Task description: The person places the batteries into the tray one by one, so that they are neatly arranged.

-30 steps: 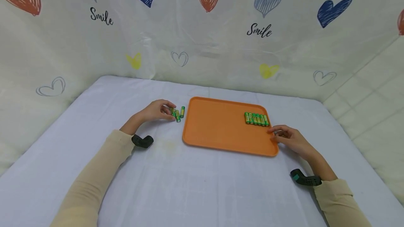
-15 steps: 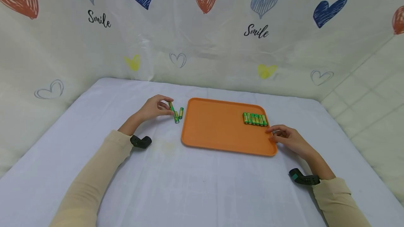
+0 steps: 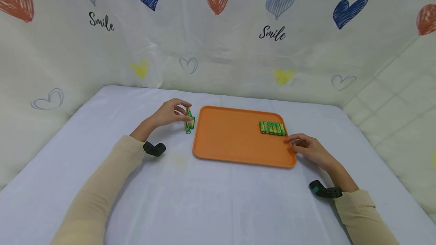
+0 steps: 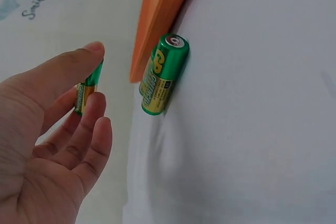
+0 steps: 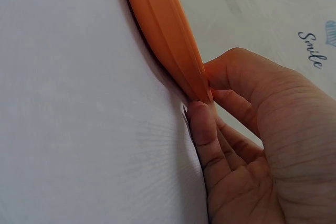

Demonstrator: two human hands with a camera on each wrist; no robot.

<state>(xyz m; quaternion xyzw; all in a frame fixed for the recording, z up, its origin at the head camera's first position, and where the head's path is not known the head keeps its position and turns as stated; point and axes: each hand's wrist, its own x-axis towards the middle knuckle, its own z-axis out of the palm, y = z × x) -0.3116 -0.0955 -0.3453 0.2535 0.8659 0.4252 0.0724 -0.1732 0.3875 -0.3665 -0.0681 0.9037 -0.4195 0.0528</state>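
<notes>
My left hand [image 3: 170, 113] pinches a green and yellow battery [image 4: 90, 83] between thumb and fingers, just left of the orange tray [image 3: 235, 151]. Held lengthwise, this battery appears raised off the cloth in the left wrist view. Two loose batteries lie side by side below that hand; the nearer battery [image 4: 164, 72] shows its flat end and partly covers the other. Several batteries [image 3: 272, 128] form a neat row inside the tray near its right end. At the tray's right rim [image 5: 173, 35], my right hand [image 5: 262, 135] grips the edge with its thumb over the rim and fingers outside.
A white cloth [image 3: 204, 199] covers the table. Behind it hangs a pale sheet [image 3: 218, 48] printed with hearts and words. Dark straps with small devices sit at both wrists, below beige sleeves [image 3: 95, 192].
My left hand has picked up a battery and shifted slightly right and away from me, toward the tray. My right hand stays at the tray's rim. The head view has drifted a little.
</notes>
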